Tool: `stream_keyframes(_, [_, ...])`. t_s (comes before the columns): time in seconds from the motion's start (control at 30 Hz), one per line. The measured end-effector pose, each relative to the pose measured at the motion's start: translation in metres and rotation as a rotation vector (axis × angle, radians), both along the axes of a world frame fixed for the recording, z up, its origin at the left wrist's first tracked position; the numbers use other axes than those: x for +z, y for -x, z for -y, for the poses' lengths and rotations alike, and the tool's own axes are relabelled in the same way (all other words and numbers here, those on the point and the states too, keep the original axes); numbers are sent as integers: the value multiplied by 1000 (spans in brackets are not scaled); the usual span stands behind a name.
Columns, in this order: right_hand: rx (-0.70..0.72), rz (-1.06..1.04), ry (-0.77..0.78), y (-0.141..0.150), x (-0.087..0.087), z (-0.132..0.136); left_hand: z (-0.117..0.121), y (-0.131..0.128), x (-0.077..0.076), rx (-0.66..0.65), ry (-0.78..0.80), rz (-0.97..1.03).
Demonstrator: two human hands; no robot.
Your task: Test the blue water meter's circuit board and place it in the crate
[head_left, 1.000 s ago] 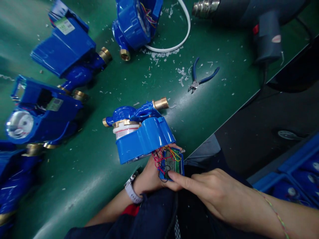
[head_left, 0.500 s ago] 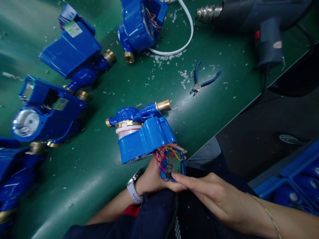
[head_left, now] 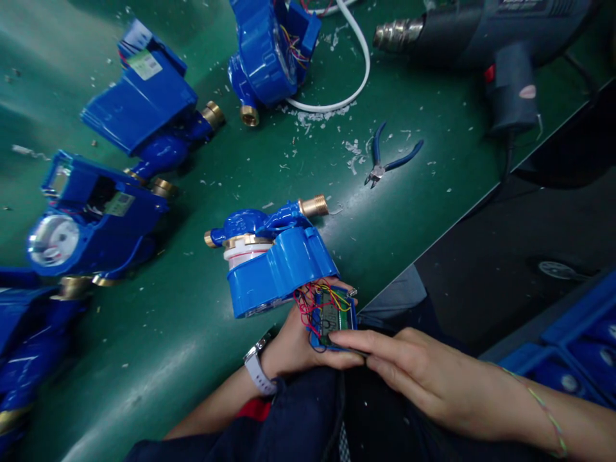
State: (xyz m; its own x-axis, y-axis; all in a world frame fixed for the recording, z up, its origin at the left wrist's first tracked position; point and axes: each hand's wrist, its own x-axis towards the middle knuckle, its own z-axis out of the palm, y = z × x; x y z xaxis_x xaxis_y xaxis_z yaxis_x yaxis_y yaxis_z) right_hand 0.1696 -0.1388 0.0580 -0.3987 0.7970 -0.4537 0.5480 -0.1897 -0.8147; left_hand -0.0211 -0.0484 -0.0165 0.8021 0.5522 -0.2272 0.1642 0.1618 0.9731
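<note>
My left hand [head_left: 293, 346] is closed around a small blue display module [head_left: 332, 314] at the table's front edge. The module's grey screen shows dark segments, and a green circuit board edge is visible. Red, black and yellow wires [head_left: 308, 305] run from it towards the blue housing of a water meter [head_left: 282, 266], which lies on its side with brass threaded ends. With its index finger stretched out, my right hand [head_left: 414, 366] touches the lower part of the module. Its thumb is apart below, and the other fingers are partly hidden.
Several blue water meters [head_left: 139, 102] stand at the left and back. Cutting pliers [head_left: 378, 172] lie open among white scraps. A heat gun [head_left: 510, 77] rests at the back right, near a white cable [head_left: 368, 58]. Blue crates [head_left: 553, 333] with meters stand lower right.
Dark segments now show on the module's screen, which looked blank before. My right thumb has come further apart from the index finger, which stays at the module. My view has shifted slightly.
</note>
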Motion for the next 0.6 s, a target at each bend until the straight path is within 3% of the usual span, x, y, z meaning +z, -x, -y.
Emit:
stream_keyframes(0.13, [120, 107, -78, -8, 7, -5, 2, 1, -2, -2, -10, 11])
stream_keyframes(0.3, [203, 297, -290, -7, 12, -1, 4, 2, -1, 0, -61, -29])
stream_keyframes(0.4, [191, 351, -343, -2, 10, 5, 3, 1, 0, -10, -62, -20])
stream_keyframes(0.6, [88, 212, -277, 5, 0, 11, 2, 1, -4, 26, -12, 12])
